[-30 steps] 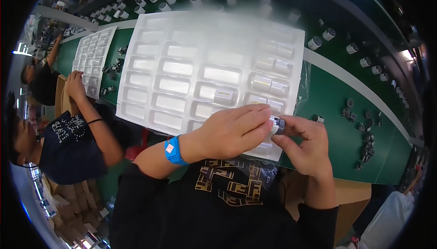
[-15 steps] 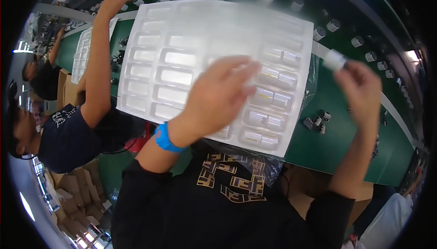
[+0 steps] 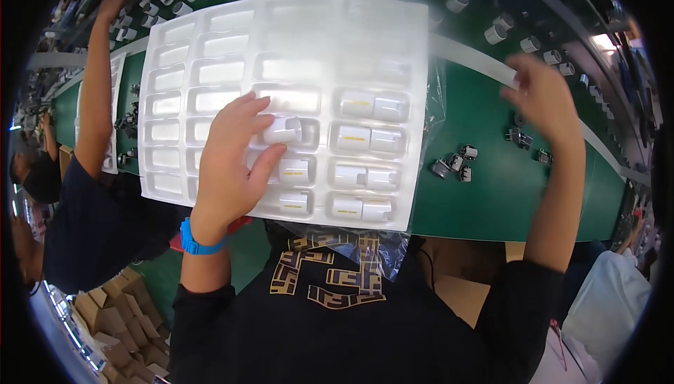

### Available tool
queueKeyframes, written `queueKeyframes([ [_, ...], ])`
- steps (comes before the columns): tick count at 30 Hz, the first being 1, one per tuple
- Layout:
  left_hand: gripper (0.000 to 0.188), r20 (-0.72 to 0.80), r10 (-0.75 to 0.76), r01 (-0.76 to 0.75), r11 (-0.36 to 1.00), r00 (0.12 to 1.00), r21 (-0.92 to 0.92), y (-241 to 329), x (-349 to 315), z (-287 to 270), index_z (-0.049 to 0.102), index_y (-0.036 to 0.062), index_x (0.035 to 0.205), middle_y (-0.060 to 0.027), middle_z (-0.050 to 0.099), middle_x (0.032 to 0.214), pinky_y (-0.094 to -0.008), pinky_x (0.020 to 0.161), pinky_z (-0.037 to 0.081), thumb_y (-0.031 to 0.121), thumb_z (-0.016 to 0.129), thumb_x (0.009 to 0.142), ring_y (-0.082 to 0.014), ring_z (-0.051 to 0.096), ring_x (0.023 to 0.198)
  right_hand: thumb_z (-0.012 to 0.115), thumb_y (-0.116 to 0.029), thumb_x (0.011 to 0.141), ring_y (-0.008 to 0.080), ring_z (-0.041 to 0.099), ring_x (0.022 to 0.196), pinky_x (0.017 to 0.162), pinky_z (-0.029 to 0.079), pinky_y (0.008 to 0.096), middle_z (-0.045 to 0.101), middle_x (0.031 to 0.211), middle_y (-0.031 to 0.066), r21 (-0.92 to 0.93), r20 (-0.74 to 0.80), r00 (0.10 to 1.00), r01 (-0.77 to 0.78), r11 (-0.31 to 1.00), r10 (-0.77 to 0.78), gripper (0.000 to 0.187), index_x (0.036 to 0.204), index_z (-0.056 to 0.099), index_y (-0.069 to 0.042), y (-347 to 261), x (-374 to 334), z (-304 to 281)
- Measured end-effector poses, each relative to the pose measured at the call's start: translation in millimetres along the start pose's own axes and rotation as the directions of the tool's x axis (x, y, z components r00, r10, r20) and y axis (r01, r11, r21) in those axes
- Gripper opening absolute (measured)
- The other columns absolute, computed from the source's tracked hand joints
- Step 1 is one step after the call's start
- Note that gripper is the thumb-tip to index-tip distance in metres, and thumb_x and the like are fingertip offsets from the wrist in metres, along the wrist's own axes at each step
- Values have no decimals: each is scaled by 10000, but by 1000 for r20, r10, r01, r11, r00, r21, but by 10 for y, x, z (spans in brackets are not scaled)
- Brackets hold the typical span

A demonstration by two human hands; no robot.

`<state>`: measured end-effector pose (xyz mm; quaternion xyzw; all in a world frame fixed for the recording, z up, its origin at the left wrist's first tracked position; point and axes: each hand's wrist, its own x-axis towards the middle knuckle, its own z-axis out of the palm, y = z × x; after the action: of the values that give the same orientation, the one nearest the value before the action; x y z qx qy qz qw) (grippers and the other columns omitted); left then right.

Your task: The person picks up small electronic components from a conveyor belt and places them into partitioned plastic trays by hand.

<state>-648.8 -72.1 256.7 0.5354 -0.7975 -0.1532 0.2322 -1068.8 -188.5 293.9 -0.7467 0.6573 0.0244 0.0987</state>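
My left hand (image 3: 235, 156), with a blue wristband, is over the white moulded tray (image 3: 351, 47). Its thumb and fingertips touch a short white cylinder (image 3: 283, 130) lying in one slot. More white cylinders with yellow marks, such as this white cylinder (image 3: 357, 138), lie in pairs in the right-hand column. Some lie in the near slots beside my left hand. Off the tray's right side, my right hand (image 3: 544, 96) is raised above the table, fingers apart and slightly blurred, with nothing visible in it.
Small dark metallic parts (image 3: 456, 163) lie on the green table (image 3: 484, 208) right of the tray. White cylinders (image 3: 495, 33) are scattered along the far side. At left another person's arm (image 3: 95, 103) reaches out. Cardboard (image 3: 119, 314) is piled on the floor at lower left.
The tray appears farther left in view. A white cylinder was in my right hand and no longer is. My left hand has drawn back left, down to a cylinder in a slot.
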Motion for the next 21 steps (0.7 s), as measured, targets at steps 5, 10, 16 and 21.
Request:
queueKeyframes([
  [5,380,-158,-173,53,819,972,-572,55,-10,83,638,2,1159,-133,642,1171,-333,965,489,-61,697,789,-235,614,1115,719,11,733,330,647,943,829,527,422,650,987,160,142,145,955,238,961,-258,497,1223,662,-53,-237,-830,326],
  [10,426,-120,-167,28,685,979,-728,147,-11,200,599,-22,1228,-104,611,1170,-311,986,478,-72,683,813,-187,602,1119,707,-10,740,375,618,941,805,507,463,609,936,158,24,133,957,257,966,-258,395,1131,669,-42,-290,-921,459],
  [16,370,-57,-192,46,492,980,-869,442,-62,264,602,-4,1178,-101,628,1139,-324,960,503,-25,715,826,-181,626,1066,642,43,751,285,664,976,894,503,323,668,1016,149,358,-53,990,142,923,-132,334,1076,593,-15,-413,-1002,459],
  [21,374,-40,-52,4,655,998,-756,553,-76,340,625,22,1146,-106,628,1046,-321,840,515,10,748,792,-214,629,941,712,82,782,229,648,1127,981,495,346,666,1210,225,940,-312,942,325,99,-126,459,1188,509,18,-1189,-1145,471],
])
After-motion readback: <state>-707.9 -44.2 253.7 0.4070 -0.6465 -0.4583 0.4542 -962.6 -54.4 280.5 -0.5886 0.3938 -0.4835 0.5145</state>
